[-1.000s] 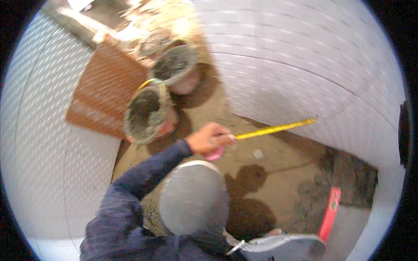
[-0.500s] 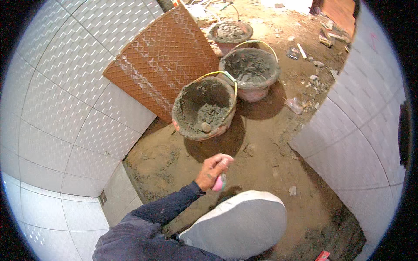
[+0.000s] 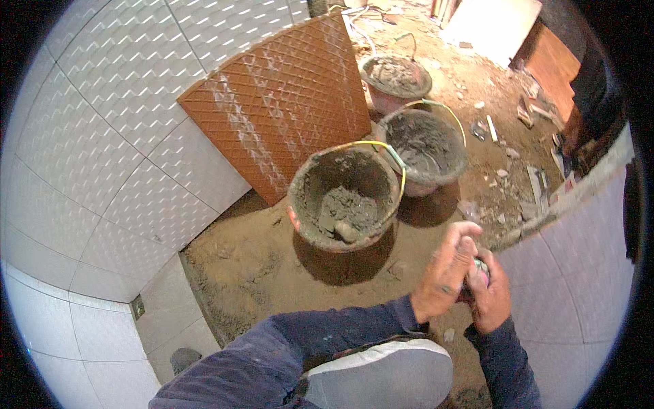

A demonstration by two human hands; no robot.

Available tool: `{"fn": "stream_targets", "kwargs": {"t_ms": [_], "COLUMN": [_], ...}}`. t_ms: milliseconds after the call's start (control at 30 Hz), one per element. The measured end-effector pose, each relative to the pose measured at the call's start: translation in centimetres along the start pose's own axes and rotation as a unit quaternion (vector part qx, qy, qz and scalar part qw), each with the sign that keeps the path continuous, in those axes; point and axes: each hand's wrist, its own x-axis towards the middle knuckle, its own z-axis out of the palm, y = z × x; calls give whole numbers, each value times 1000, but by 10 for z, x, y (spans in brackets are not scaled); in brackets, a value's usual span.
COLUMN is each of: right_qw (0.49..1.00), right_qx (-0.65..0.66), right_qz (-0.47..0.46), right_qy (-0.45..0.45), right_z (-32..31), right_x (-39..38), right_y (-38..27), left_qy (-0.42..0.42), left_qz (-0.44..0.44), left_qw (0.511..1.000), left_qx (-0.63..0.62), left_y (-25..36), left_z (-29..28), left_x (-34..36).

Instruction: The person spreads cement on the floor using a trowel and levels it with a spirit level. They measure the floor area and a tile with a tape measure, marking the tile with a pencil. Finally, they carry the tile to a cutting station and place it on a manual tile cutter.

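Observation:
My left hand (image 3: 446, 273) and my right hand (image 3: 492, 293) meet at the lower right, near the edge of the pale tiled wall. Between them is a small pink object (image 3: 483, 274) with dark parts, mostly covered by fingers, so its kind cannot be told. The right fingers curl round it. My left hand presses against it from the other side, index finger reaching forward. Left of the hands stands a mortar bucket (image 3: 310, 187) with a yellow handle, partly filled with wet grey mortar (image 3: 351, 208) and a rounded lump.
Behind stand a second mortar bucket (image 3: 458, 167) and a smaller tub (image 3: 390, 103). A large brown ridged panel (image 3: 286, 102) leans on the left tiled wall (image 3: 122, 123). Rubble (image 3: 507, 177) litters the floor at right. Below my arms is a light grey rounded shape (image 3: 388, 375).
My left hand has moved right with the pink object, and my right hand has come into view and closed round it. The view has shifted, so the buckets appear farther right and lower.

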Motion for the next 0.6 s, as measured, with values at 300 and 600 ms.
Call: {"fn": "stream_targets", "kwargs": {"t_ms": [300,600], "right_qw": [924,800], "right_qx": [-308,-507], "right_qz": [156,111], "right_qy": [-167,-301], "right_z": [75,53], "right_x": [80,144], "right_y": [248,205], "left_qy": [492,506], "left_qz": [289,250], "left_qw": [673,746], "left_qx": [470,354], "left_y": [60,90], "left_z": [-405,-464], "left_x": [111,110]}}
